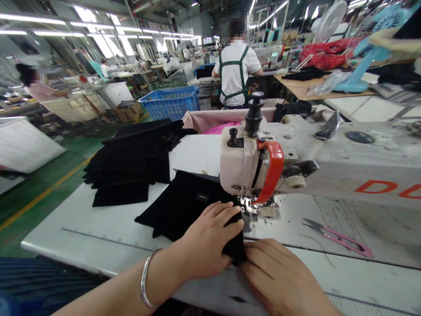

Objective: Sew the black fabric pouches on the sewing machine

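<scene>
A black fabric piece (184, 197) with a small dark label (202, 197) lies on the sewing machine table, its right edge by the presser foot (248, 206). My left hand (207, 237) rests on top of the cloth, fingers stretched out and slightly apart, the tips close to the foot. At the near right corner of the cloth, my right hand (276, 272) has its fingers together on the edge; its thumb is hidden. The white sewing machine (315, 162) carries a red guard (272, 171) in front of its needle area.
A stack of black fabric pieces (131, 153) sits at the table's left. Pink-handled thread snips (342, 240) lie right of the foot. Behind stand a pink-lined bin (210, 117), a blue crate (173, 103) and a person in a white shirt (235, 72). A blue fan (362, 57) is at right.
</scene>
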`<action>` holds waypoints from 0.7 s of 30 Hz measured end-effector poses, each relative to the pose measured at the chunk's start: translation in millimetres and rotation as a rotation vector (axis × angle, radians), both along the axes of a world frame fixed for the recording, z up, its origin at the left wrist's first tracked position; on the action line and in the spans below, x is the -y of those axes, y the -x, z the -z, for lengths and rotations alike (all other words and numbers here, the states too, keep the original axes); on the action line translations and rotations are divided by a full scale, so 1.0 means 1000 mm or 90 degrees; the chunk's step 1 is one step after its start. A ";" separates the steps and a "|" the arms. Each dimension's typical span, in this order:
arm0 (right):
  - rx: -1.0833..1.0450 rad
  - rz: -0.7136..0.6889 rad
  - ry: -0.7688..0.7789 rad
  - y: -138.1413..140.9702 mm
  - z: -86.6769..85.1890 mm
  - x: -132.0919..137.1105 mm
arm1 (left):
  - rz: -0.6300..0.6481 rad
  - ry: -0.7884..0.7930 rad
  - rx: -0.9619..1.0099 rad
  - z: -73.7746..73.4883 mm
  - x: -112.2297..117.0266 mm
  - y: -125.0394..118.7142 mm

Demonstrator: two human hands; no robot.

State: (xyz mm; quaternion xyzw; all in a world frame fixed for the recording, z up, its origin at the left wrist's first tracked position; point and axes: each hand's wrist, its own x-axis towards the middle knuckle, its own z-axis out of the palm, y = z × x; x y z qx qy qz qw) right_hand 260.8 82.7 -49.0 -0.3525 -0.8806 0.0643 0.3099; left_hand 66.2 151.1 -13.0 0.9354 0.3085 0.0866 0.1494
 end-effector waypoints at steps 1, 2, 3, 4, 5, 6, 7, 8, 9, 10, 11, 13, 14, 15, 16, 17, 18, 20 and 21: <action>-0.004 0.005 0.007 0.000 0.001 -0.001 | 0.008 -0.013 0.001 0.002 -0.001 0.001; -0.010 0.011 0.007 -0.001 0.002 0.000 | 0.021 -0.028 0.006 0.003 0.000 0.003; -0.018 0.018 0.004 -0.002 0.002 0.001 | 0.040 -0.043 0.015 0.005 0.001 0.005; -0.024 0.023 0.002 -0.003 0.003 0.002 | 0.061 -0.054 0.026 0.008 0.003 0.007; -0.029 0.028 0.007 -0.005 0.003 0.004 | 0.080 -0.059 0.041 0.010 0.006 0.010; -0.036 0.032 0.011 -0.006 0.004 0.006 | 0.095 -0.060 0.056 0.013 0.009 0.012; -0.041 0.034 0.014 -0.008 0.004 0.009 | 0.108 -0.057 0.072 0.015 0.011 0.014; -0.045 0.035 0.016 -0.009 0.003 0.011 | 0.117 -0.052 0.085 0.017 0.014 0.016; -0.049 0.036 0.016 -0.010 0.003 0.012 | 0.125 -0.047 0.096 0.019 0.015 0.018; -0.053 0.038 0.015 -0.010 0.002 0.013 | 0.134 -0.047 0.106 0.020 0.016 0.019; -0.057 0.041 0.015 -0.011 0.001 0.013 | 0.142 -0.049 0.118 0.020 0.016 0.020; -0.063 0.045 0.027 -0.010 -0.001 0.013 | 0.151 -0.058 0.144 0.021 0.015 0.020; -0.068 0.046 0.034 -0.009 -0.002 0.012 | 0.150 -0.064 0.158 0.021 0.015 0.020; -0.072 0.048 0.041 -0.008 -0.002 0.012 | 0.149 -0.070 0.171 0.021 0.015 0.019; -0.075 0.047 0.045 -0.008 -0.003 0.011 | 0.148 -0.070 0.178 0.021 0.014 0.018; -0.077 0.046 0.049 -0.007 -0.003 0.011 | 0.148 -0.067 0.180 0.021 0.014 0.017; -0.079 0.044 0.051 -0.006 -0.002 0.011 | 0.148 -0.063 0.180 0.020 0.014 0.016; -0.083 0.040 0.053 -0.006 -0.002 0.011 | 0.157 -0.052 0.177 0.020 0.014 0.014; -0.085 0.038 0.054 -0.006 -0.002 0.011 | 0.160 -0.049 0.178 0.019 0.014 0.014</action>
